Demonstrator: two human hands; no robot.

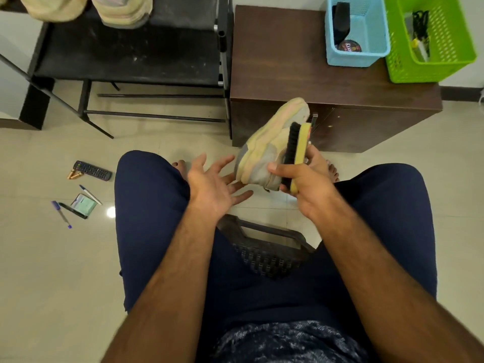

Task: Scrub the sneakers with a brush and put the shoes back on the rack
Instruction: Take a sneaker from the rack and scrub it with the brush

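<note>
A worn, pale yellow-and-grey fabric sneaker is held off the floor between the knees, just in front of the dark brown wooden counter. A yellow-backed brush with black bristles is pressed to its side by the right grip, which is curled round the brush. The left grip is spread wide and holds nothing beside the heel, and since the sneaker is judged light, soft in the upper and stiff in the sole, it is best taken at the heel or sole edge before the black metal rack is reached.
</note>
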